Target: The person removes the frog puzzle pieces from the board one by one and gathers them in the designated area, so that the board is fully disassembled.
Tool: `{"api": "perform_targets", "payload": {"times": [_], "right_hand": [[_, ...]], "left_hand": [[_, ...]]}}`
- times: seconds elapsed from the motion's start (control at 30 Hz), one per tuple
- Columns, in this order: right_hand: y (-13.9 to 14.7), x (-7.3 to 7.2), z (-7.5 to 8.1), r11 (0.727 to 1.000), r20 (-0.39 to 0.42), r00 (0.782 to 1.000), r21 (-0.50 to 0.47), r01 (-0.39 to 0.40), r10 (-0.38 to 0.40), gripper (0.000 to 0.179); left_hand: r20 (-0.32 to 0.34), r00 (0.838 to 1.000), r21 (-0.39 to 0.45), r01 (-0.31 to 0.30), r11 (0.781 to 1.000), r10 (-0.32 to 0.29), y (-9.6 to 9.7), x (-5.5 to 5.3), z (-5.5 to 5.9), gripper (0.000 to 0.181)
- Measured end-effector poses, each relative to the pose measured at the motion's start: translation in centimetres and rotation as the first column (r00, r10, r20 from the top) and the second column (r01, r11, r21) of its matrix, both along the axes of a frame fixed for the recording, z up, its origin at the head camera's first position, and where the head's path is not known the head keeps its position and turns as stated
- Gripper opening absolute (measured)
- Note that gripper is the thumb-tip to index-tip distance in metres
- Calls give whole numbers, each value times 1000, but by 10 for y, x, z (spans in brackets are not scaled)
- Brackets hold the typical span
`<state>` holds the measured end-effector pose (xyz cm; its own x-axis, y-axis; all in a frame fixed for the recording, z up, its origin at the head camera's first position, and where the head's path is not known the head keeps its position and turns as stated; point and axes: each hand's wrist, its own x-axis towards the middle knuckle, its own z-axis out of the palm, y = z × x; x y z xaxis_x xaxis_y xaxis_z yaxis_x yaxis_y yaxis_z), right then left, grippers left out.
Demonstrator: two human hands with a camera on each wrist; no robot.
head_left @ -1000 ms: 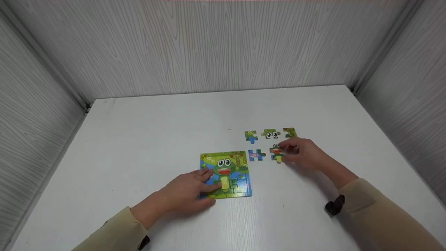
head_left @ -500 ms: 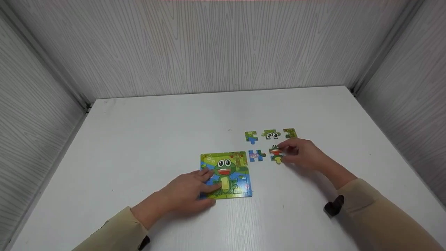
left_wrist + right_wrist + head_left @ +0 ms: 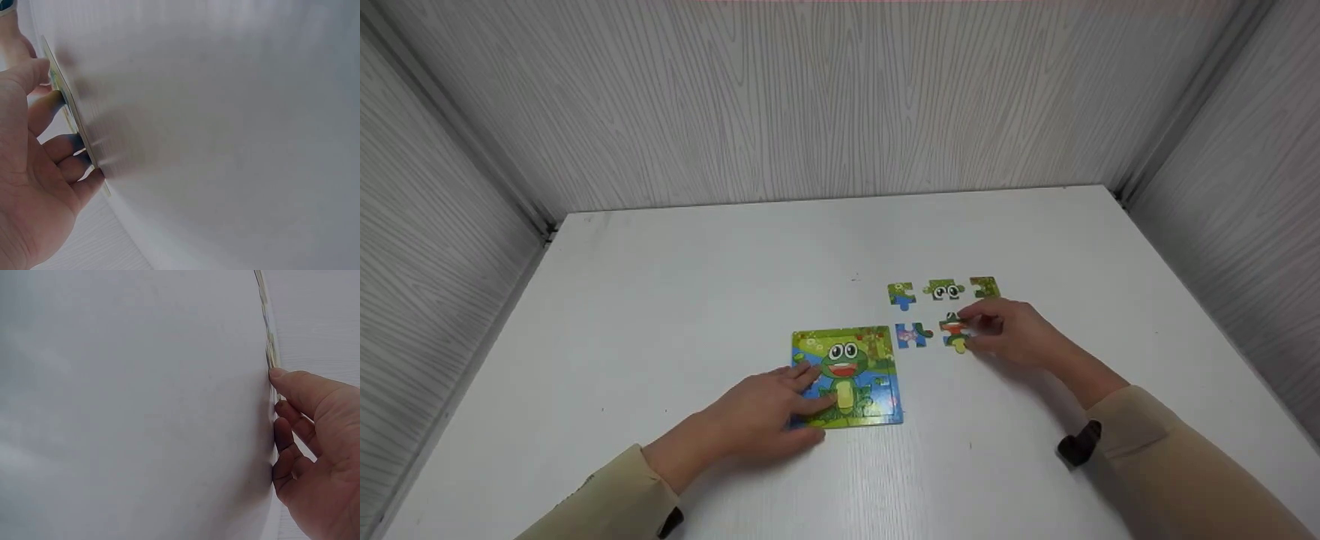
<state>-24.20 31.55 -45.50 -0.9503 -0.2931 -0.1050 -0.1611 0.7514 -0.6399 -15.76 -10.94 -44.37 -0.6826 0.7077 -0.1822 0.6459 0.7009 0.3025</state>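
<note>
A square frog puzzle board (image 3: 877, 356) lies flat on the white table. Fingers of my left hand (image 3: 761, 416) lie extended across its lower left part, thumb at the near edge. The left wrist view shows this board (image 3: 84, 139) edge-on, with the left hand (image 3: 39, 174) at it. To the right, my right hand (image 3: 1011, 330) pinches a puzzle piece (image 3: 954, 328) with the frog's red mouth and yellow belly, low at the tabletop. Thumb and fingertips of the right hand (image 3: 320, 439) meet the table in the right wrist view.
Beside the held piece lies a blue and pink puzzle piece (image 3: 911, 335). A row behind it has a green and blue piece (image 3: 901, 295), a piece with eyes (image 3: 943, 289) and a green corner piece (image 3: 984, 286). Pale wood-grain walls enclose the table (image 3: 697, 285) behind and at both sides.
The pinched piece shifts very slightly under the right fingertips. My left hand stays in place on the board.
</note>
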Motion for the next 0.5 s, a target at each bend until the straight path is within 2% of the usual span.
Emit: {"api": "perform_targets", "payload": {"times": [0.5], "right_hand": [[1, 0, -2, 999, -1, 999, -25, 35, -35, 47]], "left_hand": [[3, 1000, -1, -7, 1000, 7, 0, 0, 0, 56]]}}
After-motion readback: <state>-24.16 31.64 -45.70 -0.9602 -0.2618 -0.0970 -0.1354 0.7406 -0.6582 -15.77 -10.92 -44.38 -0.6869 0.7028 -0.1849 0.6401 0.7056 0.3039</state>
